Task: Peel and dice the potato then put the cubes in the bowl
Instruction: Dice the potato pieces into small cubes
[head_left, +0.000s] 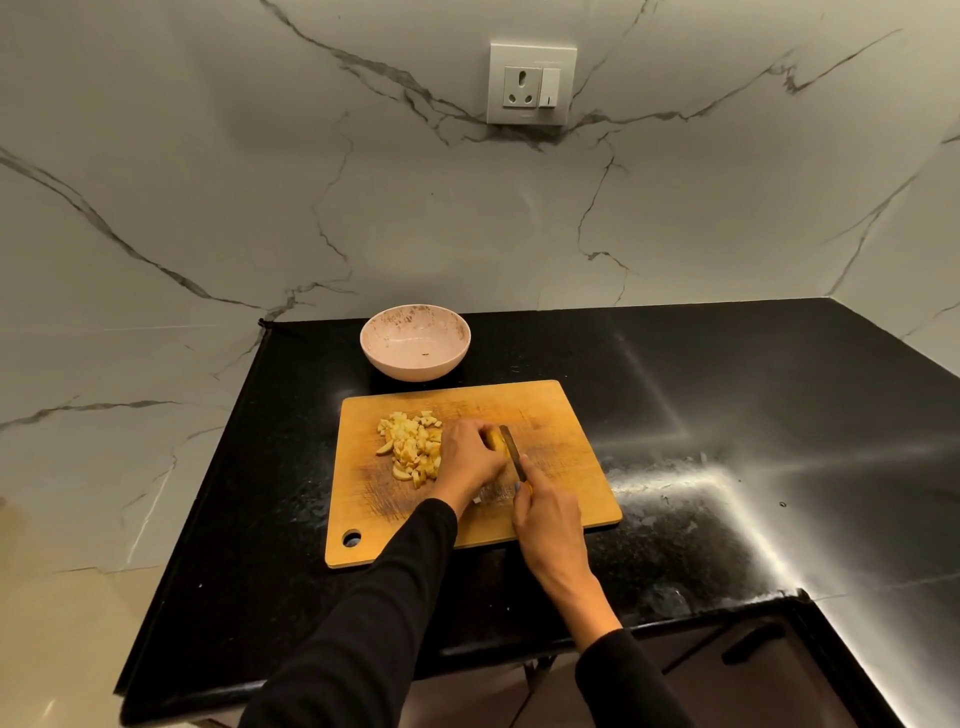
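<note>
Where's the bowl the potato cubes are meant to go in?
The pink bowl sits on the black counter just behind the cutting board's far left corner, near the marble wall.

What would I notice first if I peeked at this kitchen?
Probably the two hands in the middle of the wooden cutting board: the left hand holds a potato piece while the right hand cuts it with a knife. A pile of yellow potato cubes sits left of them, and a pink bowl waits behind the board.

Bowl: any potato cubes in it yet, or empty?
Empty of cubes. The bowl shows only its bare speckled inside; the diced potato sits piled on the cutting board.
</note>
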